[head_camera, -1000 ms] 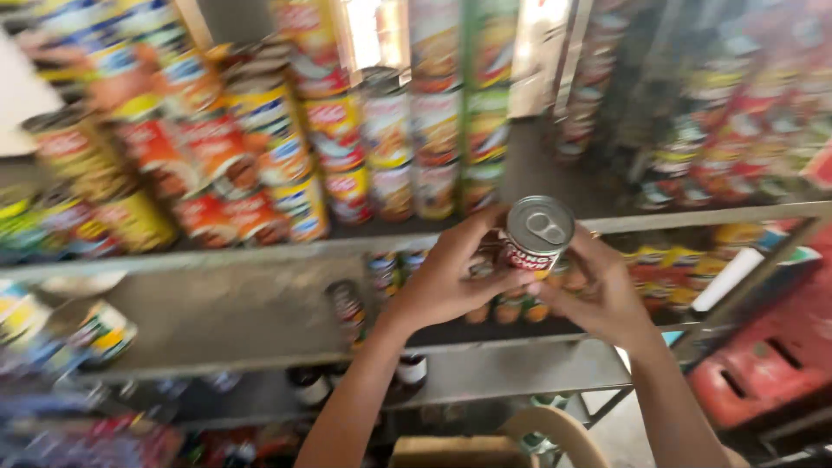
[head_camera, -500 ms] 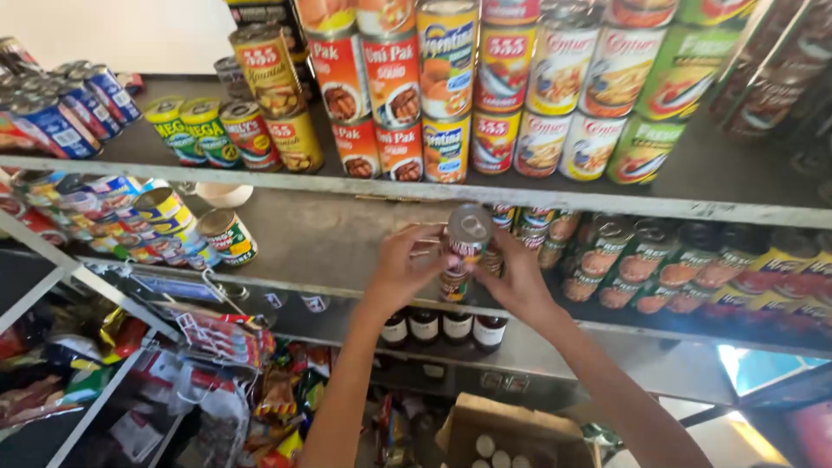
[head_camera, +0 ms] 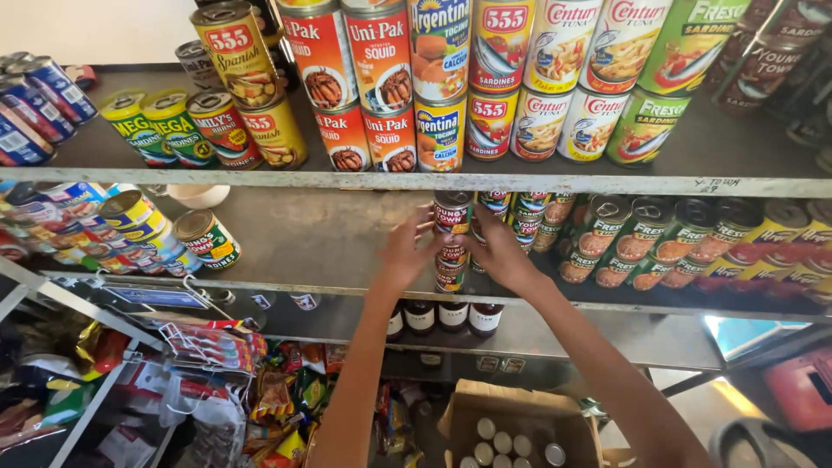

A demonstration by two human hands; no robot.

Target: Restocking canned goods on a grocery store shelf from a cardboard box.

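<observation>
I reach both arms to the middle metal shelf (head_camera: 347,282). A small can with a dark red label (head_camera: 452,212) sits on top of a short stack of similar cans (head_camera: 450,269). My left hand (head_camera: 406,251) cups the stack from the left, with its fingertips on the top can. My right hand (head_camera: 503,253) presses against it from the right. Directly behind and to the right stand more small cans (head_camera: 520,217).
Tall stacked cans (head_camera: 433,78) fill the upper shelf. Green-labelled cans (head_camera: 641,238) line the middle shelf to the right, and loose cans (head_camera: 206,238) lie at the left. Dark bottles (head_camera: 438,316) stand below. An open cardboard box with several cans (head_camera: 520,433) sits on the floor, with snack packets (head_camera: 217,347) hanging at lower left.
Both hands carried the can down from in front of the upper shelf to the middle shelf and set it on the stack. My view dropped and moved closer.
</observation>
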